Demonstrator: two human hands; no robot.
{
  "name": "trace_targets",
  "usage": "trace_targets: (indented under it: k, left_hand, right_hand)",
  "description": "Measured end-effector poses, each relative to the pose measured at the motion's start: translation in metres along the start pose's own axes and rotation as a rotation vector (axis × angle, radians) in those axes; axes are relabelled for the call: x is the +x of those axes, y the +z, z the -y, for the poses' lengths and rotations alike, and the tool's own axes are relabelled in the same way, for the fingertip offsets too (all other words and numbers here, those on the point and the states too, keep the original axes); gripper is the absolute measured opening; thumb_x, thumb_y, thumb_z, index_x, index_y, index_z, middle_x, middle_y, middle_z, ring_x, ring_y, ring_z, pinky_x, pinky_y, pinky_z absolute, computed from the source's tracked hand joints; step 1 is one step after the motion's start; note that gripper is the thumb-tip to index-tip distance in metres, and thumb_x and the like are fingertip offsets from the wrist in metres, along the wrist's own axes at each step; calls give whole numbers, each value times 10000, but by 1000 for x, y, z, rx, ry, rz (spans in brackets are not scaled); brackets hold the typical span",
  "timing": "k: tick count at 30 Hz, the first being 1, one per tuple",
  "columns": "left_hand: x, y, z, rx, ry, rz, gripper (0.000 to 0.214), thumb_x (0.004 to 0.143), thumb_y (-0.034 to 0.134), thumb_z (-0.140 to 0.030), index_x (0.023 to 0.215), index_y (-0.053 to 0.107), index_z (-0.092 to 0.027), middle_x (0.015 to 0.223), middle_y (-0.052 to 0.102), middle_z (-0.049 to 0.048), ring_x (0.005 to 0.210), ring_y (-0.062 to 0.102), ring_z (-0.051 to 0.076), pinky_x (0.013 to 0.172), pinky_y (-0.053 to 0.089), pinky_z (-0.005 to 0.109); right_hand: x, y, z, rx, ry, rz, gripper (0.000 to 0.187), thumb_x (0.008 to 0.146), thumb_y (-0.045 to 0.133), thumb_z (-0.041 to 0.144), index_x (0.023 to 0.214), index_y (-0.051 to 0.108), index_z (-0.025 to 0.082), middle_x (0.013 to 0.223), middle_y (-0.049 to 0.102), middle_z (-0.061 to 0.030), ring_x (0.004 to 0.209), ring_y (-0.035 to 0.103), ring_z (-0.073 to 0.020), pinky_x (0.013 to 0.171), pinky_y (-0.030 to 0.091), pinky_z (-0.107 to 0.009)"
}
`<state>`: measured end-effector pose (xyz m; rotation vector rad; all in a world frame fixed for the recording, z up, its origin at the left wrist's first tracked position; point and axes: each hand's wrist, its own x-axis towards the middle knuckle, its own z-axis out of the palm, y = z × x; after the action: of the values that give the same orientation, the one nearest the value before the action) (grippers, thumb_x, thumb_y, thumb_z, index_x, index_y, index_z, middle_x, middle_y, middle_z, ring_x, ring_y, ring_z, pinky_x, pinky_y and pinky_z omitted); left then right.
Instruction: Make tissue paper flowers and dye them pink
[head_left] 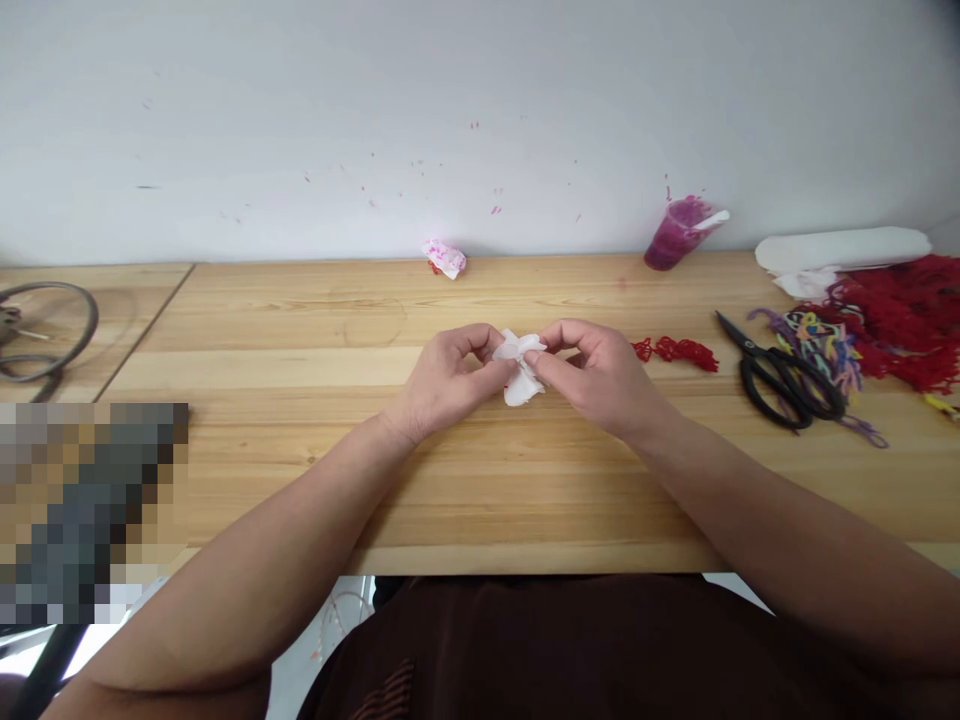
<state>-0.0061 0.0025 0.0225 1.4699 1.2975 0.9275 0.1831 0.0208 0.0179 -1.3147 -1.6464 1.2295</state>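
Note:
Over the middle of a wooden table (300, 470), my left hand (446, 385) and my right hand (600, 375) meet around a small piece of white tissue paper (521, 365). Both hands pinch it with thumb and fingers, the left from its left side, the right from its right. The tissue is crumpled and partly hidden by my fingertips. A short red fuzzy strand (675, 351) lies just right of my right hand.
Black scissors (784, 380) lie at the right beside a tangle of coloured strands (821, 340) and red yarn (907, 320). A pink-stained cup (679, 233), a white roll (844, 248) and a pink-stained tissue wad (445, 258) sit by the wall. A cable loop (45, 330) lies far left.

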Motion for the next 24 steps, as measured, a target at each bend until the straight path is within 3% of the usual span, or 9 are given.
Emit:
trace_targets:
  k: [11,17,24]
  left_hand:
    - [0,-1,-1,39,-19,-11,162,788,701,-332,748,672,-178,779,700,15,775,606,177,716,445,298]
    - [0,-1,1,-28,-57,15,155,776,709,-327,763,674,-176,761,691,11,736,593,163,686,437,292]
    - [0,-1,0,-34,-90,25,177,781,710,-347,755,661,-178,747,681,13,708,570,159,648,408,291]
  right_hand:
    - [-2,0,0,69,-4,86,124,856,732,335,888,726,216,788,770,-24,631,680,-173,556,481,-284]
    - [0,-2,-2,30,14,55,147,868,732,372,892,715,229,801,772,-28,628,678,-181,562,492,-297]
    - [-2,-1,-1,-18,9,49,182,843,752,390,912,708,227,677,730,-17,576,653,-180,523,461,-287]
